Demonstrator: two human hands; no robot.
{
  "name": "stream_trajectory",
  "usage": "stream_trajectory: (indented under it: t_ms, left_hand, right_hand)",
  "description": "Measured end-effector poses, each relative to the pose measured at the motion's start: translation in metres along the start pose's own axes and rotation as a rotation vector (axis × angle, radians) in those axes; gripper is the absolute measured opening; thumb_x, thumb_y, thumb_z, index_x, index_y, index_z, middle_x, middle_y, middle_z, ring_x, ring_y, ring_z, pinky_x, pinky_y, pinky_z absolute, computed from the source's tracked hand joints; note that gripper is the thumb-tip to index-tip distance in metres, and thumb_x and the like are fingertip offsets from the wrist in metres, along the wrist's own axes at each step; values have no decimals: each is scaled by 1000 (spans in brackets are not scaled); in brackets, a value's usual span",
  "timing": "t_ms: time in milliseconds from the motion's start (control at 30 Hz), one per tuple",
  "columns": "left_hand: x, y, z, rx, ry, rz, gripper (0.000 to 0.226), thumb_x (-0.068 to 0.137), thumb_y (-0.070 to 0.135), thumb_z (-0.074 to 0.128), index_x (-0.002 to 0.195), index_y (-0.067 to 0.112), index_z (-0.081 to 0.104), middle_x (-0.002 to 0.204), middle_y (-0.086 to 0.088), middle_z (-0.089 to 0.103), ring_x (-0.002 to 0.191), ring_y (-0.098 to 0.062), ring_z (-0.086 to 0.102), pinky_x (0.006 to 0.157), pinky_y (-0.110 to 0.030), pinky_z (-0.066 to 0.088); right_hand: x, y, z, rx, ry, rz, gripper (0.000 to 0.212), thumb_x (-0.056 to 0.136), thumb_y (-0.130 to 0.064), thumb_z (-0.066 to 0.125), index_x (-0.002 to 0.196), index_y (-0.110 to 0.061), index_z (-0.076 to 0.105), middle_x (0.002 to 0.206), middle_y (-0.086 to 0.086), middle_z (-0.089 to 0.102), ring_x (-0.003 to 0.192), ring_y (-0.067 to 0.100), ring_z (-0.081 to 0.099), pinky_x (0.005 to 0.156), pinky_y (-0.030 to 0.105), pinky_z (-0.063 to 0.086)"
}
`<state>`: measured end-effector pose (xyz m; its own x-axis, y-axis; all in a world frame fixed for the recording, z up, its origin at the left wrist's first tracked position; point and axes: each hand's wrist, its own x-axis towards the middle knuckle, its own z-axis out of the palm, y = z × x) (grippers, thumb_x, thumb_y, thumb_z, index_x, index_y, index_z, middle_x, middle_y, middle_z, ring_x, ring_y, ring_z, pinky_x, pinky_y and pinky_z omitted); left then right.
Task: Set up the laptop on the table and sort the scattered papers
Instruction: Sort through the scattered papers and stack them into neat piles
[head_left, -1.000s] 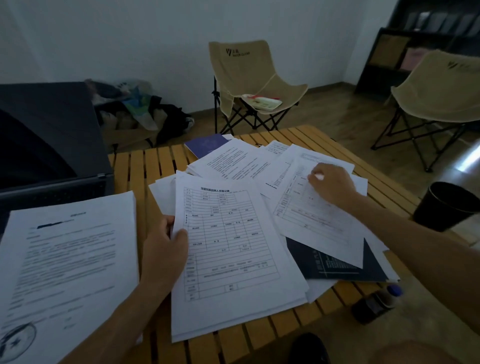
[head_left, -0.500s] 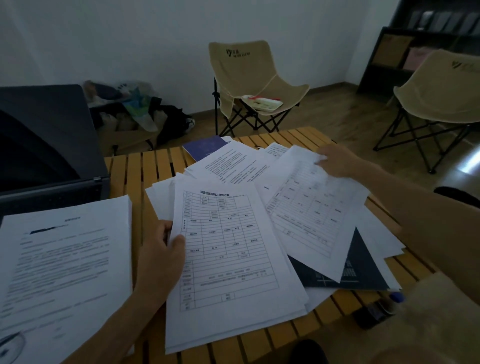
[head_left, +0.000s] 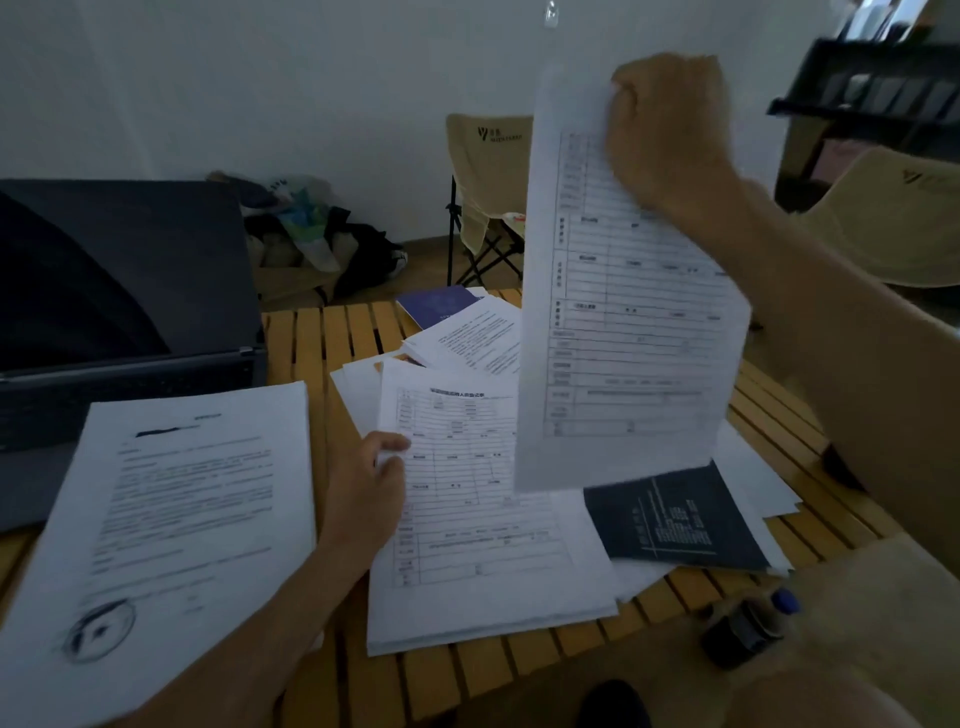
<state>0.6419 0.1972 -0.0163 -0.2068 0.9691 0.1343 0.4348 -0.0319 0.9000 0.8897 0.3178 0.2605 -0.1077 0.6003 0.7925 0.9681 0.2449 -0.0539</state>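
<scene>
Now sorting: right hand (head_left: 667, 137) pinches lifted form sheet (head_left: 623, 322) above form stack (head_left: 483, 525); left hand (head_left: 366, 491) grips stack's edge. Lower sheet squarely, corners matched.

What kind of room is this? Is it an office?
Probably a casual room used as a makeshift office, not a proper one: a slatted wooden table holding a laptop and papers, with folding camp chairs behind.

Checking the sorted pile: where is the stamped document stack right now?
The stamped document stack lies at the table's front left, partly on the open laptop, left of the left hand.
</scene>
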Motion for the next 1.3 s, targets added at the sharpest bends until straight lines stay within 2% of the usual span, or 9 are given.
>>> stream_trajectory:
  t_ms: [100, 200, 367, 567, 700, 933, 1100, 1200, 1300]
  left_hand:
    - [2, 5, 1, -177, 2, -64, 23, 102, 18, 43, 98, 13, 65, 89, -1, 69, 77, -13, 67, 57, -14, 50]
    - [1, 8, -1, -332, -14, -154, 42, 104, 40, 37, 89, 15, 67, 84, -2, 73, 75, -15, 70, 64, -27, 53]
    - [5, 1, 0, -116, -51, -55, 25, 98, 38, 51, 92, 19, 66, 84, 9, 70, 76, -3, 68, 71, -23, 57]
    - [7, -2, 5, 21, -6, -59, 6, 95, 22, 60, 94, 17, 57, 87, 9, 64, 79, -7, 65, 56, -15, 46]
    - [7, -7, 5, -14, 14, -63, 11, 96, 18, 57, 106, 19, 51, 96, 9, 64, 84, -6, 64, 59, -15, 47]
    - [6, -7, 8, 18, -27, 30, 39, 100, 9, 47, 134, 25, 41, 109, 12, 57, 86, 2, 59, 55, -8, 47]
    - [7, -12, 7, 28, -51, 49, 45, 100, 10, 46, 141, 28, 38, 115, 12, 58, 92, -1, 62, 61, -12, 49]
    - [7, -12, 8, 37, -36, 45, 43, 100, 11, 46, 139, 28, 39, 112, 15, 58, 89, 0, 62, 61, -13, 49]
    - [6, -11, 9, 47, -30, 56, 43, 100, 11, 47, 139, 27, 39, 112, 14, 58, 87, 0, 62, 58, -12, 48]
  right_hand:
    - [-16, -26, 57, -26, -330, 75, 33, 93, -15, 35, 101, -2, 65, 93, 15, 61, 92, 35, 61, 72, 36, 43]
    - [-80, -60, 121, -39, -637, -15, 25, 94, -10, 39, 95, -7, 63, 95, 13, 62, 92, 33, 63, 69, 35, 43]
    - [-159, -81, 174, 224, -873, 124, 29, 96, -18, 40, 115, -16, 62, 124, 9, 63, 115, 31, 56, 103, 43, 38]
    - [-169, -44, 153, 394, -852, 237, 48, 93, -26, 57, 140, -20, 51, 141, 8, 50, 132, 27, 43, 112, 43, 33]
    - [-180, 36, 134, 15, -792, 501, 63, 89, -49, 59, 139, -13, 46, 138, 14, 50, 126, 33, 48, 102, 43, 40]
    - [-217, 212, 174, 19, -818, 960, 122, 25, -87, 66, 124, -16, 59, 123, 11, 63, 112, 29, 59, 95, 46, 52]
    - [-215, 221, 188, 95, -691, 976, 108, 30, -75, 81, 118, -17, 58, 119, 10, 62, 112, 30, 58, 94, 48, 52]
    - [-212, 188, 170, 132, -602, 886, 57, 68, -44, 77, 110, -9, 59, 109, 9, 64, 102, 26, 60, 87, 43, 56]
    - [-206, 137, 137, 186, -523, 860, 41, 80, -26, 66, 114, -3, 60, 114, 13, 65, 104, 30, 62, 87, 41, 56]
